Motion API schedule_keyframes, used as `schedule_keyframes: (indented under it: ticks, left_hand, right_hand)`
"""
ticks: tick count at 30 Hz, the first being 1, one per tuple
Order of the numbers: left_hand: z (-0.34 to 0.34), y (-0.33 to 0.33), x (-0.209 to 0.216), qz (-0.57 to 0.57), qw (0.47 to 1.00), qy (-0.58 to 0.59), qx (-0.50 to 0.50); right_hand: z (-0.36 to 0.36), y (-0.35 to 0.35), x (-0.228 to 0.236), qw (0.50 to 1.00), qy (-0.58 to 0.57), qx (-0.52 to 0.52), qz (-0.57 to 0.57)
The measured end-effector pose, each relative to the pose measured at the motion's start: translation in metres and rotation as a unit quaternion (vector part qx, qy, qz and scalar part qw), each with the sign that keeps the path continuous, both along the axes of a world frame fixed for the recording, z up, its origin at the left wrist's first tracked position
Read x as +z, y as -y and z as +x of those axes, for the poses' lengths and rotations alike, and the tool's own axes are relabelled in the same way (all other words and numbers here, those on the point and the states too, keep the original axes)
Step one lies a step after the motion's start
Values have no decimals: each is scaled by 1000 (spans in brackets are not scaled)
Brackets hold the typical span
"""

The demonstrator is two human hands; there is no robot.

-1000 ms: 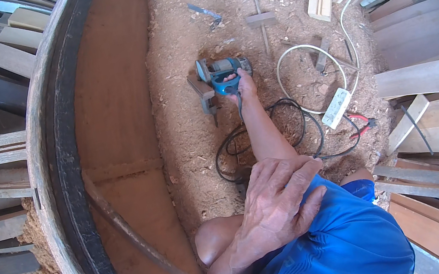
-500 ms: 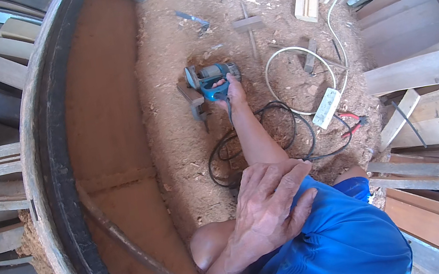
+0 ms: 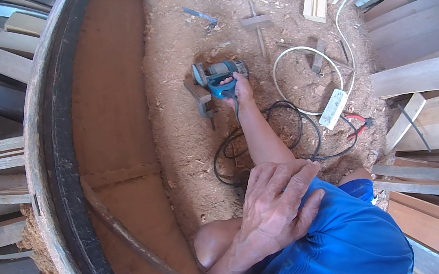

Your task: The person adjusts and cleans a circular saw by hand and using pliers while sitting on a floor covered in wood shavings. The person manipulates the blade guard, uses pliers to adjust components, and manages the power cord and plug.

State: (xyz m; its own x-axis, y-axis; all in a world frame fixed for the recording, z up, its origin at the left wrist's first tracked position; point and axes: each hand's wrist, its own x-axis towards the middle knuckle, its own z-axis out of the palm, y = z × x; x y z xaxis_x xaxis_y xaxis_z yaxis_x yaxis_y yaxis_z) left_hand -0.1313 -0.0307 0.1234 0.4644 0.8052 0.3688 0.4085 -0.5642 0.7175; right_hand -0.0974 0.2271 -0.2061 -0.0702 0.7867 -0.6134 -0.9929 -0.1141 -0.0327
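Note:
My right hand [image 3: 241, 87] is closed round the handle of a blue-and-grey corded power tool [image 3: 223, 69], which rests among wood shavings on the ground. A dark wooden piece with a blade-like end [image 3: 202, 100] lies against the tool's left side. My right arm stretches forward from a blue sleeve. Crossing over that arm near the elbow, my left hand [image 3: 277, 200] hangs with its back up, fingers loosely extended and thumb apart, holding nothing. Whether its fingertips touch the right arm is hard to tell.
A black cable [image 3: 312, 132] coils in front of me. A white power strip [image 3: 334, 108], red-handled pliers [image 3: 359, 123] and a wooden marking gauge [image 3: 256, 22] lie on the shavings. A large curved wooden rim [image 3: 35, 140] stands at left; boards [image 3: 420, 77] are stacked at right.
The whole view has shifted slightly, so things appear a little further right. My right hand keeps its hold on the power tool, and my left hand stays over the right arm.

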Motion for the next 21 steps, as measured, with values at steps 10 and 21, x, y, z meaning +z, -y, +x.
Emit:
schedule_keyframes:
  ticks: [10,21]
  left_hand:
    - [5,-1,-1,4,1000,9,-6]
    - [0,-1,-1,-6,1000,-7,-1]
  right_hand:
    - [13,0,2,1000,7,-9,-20]
    - [1,5,11,1000,-17,20,-12]
